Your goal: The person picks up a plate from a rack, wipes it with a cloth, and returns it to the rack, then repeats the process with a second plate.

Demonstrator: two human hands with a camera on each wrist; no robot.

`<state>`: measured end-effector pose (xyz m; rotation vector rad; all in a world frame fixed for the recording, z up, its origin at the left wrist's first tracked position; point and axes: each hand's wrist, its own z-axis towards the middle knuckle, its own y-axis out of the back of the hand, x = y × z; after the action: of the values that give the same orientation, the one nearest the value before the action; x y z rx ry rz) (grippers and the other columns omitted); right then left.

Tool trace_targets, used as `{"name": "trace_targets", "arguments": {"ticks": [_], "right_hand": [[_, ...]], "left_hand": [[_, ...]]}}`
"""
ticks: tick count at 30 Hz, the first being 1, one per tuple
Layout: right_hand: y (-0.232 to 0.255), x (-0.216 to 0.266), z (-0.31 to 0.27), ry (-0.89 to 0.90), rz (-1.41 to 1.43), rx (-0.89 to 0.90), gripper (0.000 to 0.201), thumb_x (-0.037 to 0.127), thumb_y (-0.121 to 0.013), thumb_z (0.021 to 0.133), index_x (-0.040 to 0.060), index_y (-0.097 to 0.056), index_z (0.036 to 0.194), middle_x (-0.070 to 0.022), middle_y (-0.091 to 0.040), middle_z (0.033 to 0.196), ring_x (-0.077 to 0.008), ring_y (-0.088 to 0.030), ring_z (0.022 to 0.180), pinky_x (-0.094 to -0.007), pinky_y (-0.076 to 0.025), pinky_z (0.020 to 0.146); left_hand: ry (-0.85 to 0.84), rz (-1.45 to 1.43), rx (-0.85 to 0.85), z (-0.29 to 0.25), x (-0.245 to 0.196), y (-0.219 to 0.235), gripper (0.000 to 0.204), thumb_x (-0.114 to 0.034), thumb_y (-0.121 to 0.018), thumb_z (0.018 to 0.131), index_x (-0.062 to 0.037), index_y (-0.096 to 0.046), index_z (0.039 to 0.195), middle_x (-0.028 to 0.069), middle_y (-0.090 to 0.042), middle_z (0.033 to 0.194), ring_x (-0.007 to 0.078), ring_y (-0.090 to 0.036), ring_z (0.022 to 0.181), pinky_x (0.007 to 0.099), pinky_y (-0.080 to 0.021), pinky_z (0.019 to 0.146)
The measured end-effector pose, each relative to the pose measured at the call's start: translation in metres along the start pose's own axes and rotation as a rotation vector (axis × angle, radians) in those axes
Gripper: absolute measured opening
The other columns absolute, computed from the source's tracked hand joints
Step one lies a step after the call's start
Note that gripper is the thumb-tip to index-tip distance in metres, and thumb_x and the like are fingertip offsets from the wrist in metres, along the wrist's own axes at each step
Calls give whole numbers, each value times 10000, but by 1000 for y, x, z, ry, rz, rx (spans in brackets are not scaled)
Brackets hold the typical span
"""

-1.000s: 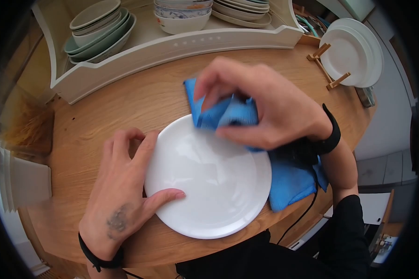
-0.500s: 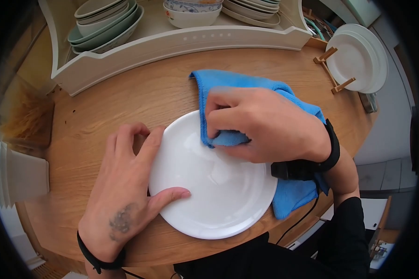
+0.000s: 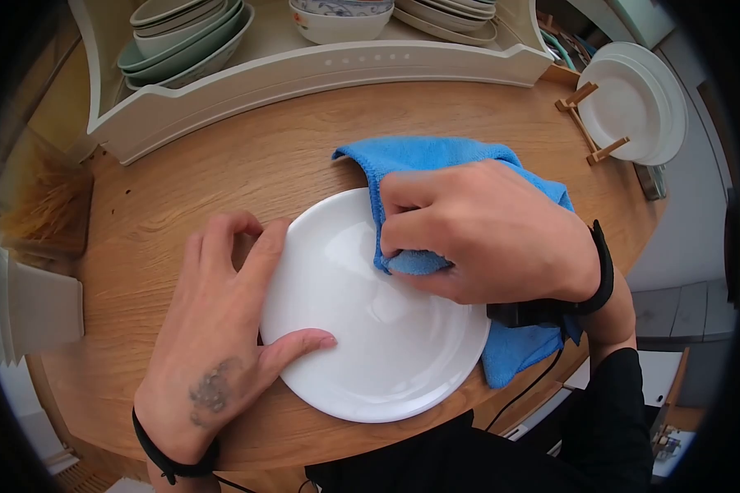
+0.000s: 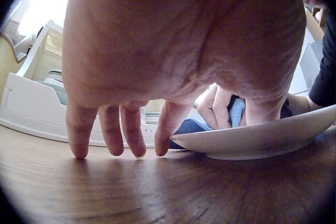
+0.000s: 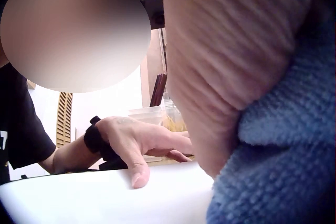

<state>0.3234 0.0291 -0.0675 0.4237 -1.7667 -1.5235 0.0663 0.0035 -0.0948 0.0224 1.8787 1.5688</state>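
Lying on the wooden counter [image 3: 255, 156], the round glossy white plate [image 3: 378, 361], prob. stiff, slick & breakable, is best held by its rim, w/ L grip [image 3: 214, 329] open, thumb on top, & R grip [image 3: 501, 234] clenched round the soft-looking blue fabric cloth [image 3: 436, 151].

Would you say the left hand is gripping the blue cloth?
No, the blue cloth is bunched in the right hand, while the left hand has its thumb on the plate and fingertips on the table.
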Motion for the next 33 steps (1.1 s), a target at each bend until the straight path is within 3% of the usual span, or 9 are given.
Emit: {"name": "trace_targets", "arguments": {"ticks": [4,6,12,33], "right_hand": [[1,11,-4,76,96,69,112,75,-707,769,-27,-707,816,-145,-663,915,-356,-691,794,-451,-560,687],[0,16,-7,69,-83,144,249,117,-833,690,38,-668,859,-62,-611,923,-257,-668,787,-376,-518,589],[-10,17,-7,82,-116,51,247,122,-823,693,34,-637,828,-59,-609,914,-252,-661,745,-371,-511,563],[-8,27,-4,-50,-231,87,255,133,-811,681,39,-647,851,-70,-611,895,-260,-686,763,-374,-523,567]], "left_hand": [[3,2,11,0,-1,1,934,-471,-900,682,-46,-532,1428,218,-458,1318,386,-449,1251,467,-440,1061],[28,-20,24,1,-3,2,943,-477,-900,678,-47,-531,1432,217,-452,1322,385,-453,1248,465,-444,1059],[11,-1,10,0,0,1,945,-481,-900,679,-48,-531,1433,213,-453,1318,381,-460,1237,465,-448,1054],[-24,-2,-14,-1,3,-1,911,-476,-890,692,-49,-540,1417,213,-471,1303,391,-453,1236,472,-453,1033]]}}
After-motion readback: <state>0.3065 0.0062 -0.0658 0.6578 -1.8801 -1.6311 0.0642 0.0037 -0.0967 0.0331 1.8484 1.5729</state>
